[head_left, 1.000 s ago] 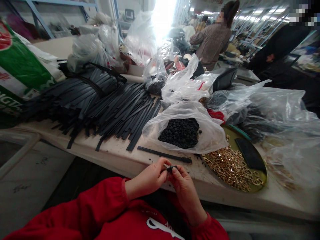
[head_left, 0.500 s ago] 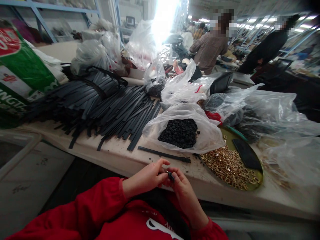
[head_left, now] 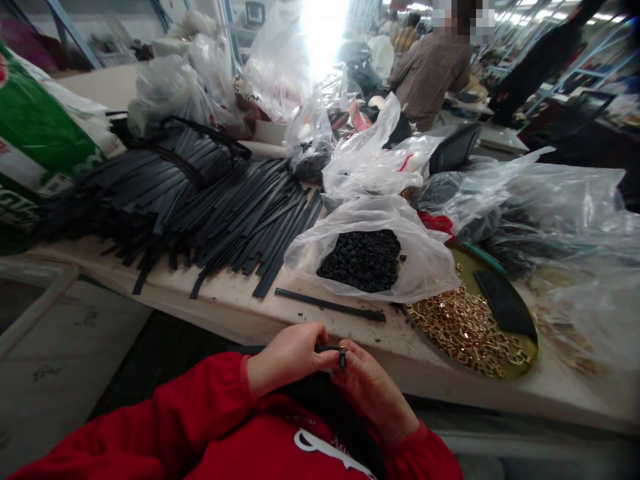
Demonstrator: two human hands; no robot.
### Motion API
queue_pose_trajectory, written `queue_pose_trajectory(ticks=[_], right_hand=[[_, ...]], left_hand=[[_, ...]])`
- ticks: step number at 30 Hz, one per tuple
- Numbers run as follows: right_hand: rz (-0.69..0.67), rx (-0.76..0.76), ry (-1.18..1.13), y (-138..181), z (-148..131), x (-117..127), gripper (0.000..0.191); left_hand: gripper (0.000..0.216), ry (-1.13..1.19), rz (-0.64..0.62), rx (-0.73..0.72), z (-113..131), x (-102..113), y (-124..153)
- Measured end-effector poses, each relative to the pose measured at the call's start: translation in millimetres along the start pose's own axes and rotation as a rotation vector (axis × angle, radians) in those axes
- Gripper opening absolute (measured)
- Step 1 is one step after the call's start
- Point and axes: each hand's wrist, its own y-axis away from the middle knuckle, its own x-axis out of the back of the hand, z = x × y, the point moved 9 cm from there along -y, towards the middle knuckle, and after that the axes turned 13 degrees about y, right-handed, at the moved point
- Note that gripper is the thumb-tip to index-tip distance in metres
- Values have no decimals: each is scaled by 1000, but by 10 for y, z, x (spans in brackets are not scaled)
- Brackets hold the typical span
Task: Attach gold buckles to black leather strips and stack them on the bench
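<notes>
My left hand [head_left: 295, 357] is closed on a narrow black strap [head_left: 326, 348], whose end shows past the thumb. Opposite it, my right hand [head_left: 369, 385] pinches the strap's tip, where a small gold-coloured buckle [head_left: 343, 348] glints; how the two join is too small to tell. Both hands are close together in front of the table edge. Just beyond them a single black strip [head_left: 330, 306] lies on the table. Behind that strip, an open clear plastic bag [head_left: 425, 270] holds many small black pieces [head_left: 361, 261].
On the right a round yellow-green tray [head_left: 525, 363] holds gold metal buckles [head_left: 463, 327] and a black flat piece [head_left: 505, 303]. Black strips [head_left: 245, 227] are heaped on the left, beside a green sack [head_left: 45, 140]. More plastic bags [head_left: 370, 163] fill the back. A person [head_left: 427, 73] stands beyond.
My hands have turned slightly, and more of the strap shows between them, with its tip now pointing down. The camera view has shifted a little, moving the tray rightward.
</notes>
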Motion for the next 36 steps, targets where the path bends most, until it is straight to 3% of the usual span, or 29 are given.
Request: queue_pose_trajectory(ticks=[4,9,11,15,20,23,27,31,36], right_hand=[[118,134,205,-15,-153,63,24],[489,350,565,65,-424,306,27],[575,379,687,116,-477,344,22],[456,351,933,134,-444,218,16],[327,306,999,178,-313,125,17],[370,314,1051,213,-282,152,16],[459,351,1083,257,-304,192,16],[409,342,1079,257,-279,157,17],[343,306,1053,262,-193,155,18]], left_hand=[[24,151,-87,-48,77,-30,7],[31,378,-261,-118,201,-111,73],[38,448,-297,-97,185,-147,84],[43,503,-327,-64,136,-225,104],[47,483,-332,-1,57,-309,177],[48,461,-304,41,-31,-314,197],[34,604,-290,156,-180,-351,197],[28,670,-262,147,-185,-366,183],[24,576,-267,100,-140,-422,173]])
